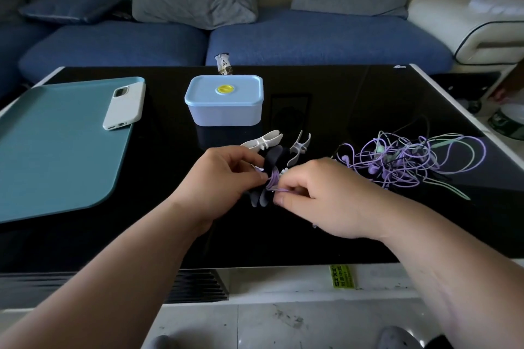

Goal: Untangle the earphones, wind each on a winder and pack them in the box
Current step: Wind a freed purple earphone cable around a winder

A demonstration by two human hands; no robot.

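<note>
Holding one dark winder [271,158] above the black table [269,241], my left hand [226,176] pinches it while my right hand [320,197] pinches the purple cord [274,180] wound on it; bare tabletop reaches the near edge. Two white winders [263,142] lie just behind, one lidded box [224,110] beyond, one earphone tangle [411,161] right, phone [124,103] left.

The left hand [226,170] and right hand [320,193] are bare, with fingernails trimmed short. Both forearms [122,269] are uncovered along their whole visible length, up to the frame edge. At the bottom edge two rounded grey toe caps show: the left toe cap [158,343] is plain and the right toe cap [395,337] is flecked with dark marks; whether slipper or sock cannot be told.
</note>
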